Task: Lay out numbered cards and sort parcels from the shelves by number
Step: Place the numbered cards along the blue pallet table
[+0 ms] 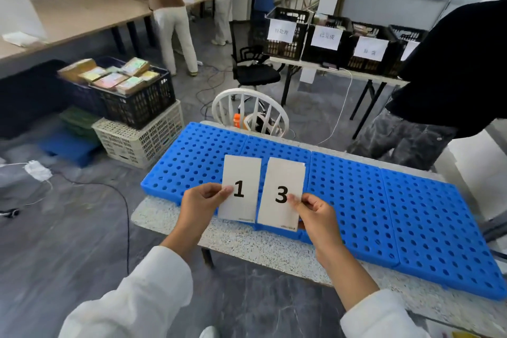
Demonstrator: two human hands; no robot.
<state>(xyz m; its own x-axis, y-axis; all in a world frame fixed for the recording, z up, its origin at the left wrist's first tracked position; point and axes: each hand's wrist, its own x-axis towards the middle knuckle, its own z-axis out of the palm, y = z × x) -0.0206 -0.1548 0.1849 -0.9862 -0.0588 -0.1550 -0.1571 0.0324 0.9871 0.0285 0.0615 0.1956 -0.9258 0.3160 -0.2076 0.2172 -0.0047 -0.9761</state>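
White and stiff, a paper card printed with a black 1 point(240, 186) sits pinched in our left hand point(201, 206), with the thumb on its face beside the digit and the fingers curled behind its left edge. Our right hand point(315, 217) pinches a matching white card printed with a black 3 point(282, 189) the same way, by its right edge. We hold the two cards upright, side by side and just apart, in the air above the near edge of a row of blue perforated plastic panels point(356, 200). These lie end to end on a speckled stone-look table point(247, 244). At ten o'clock from the cards, well apart on the floor, a black plastic crate point(137, 104) stacked on a cream lattice crate point(142, 140) is heaped with flat brown and pastel parcels point(118, 77). At twelve o'clock a white spindle-back chair point(249, 107) stands just behind the table. At one o'clock, black crates with white paper labels point(285, 35) line a folding table, and at two o'clock a person in a black top point(452, 63) stands near the panels' far end.
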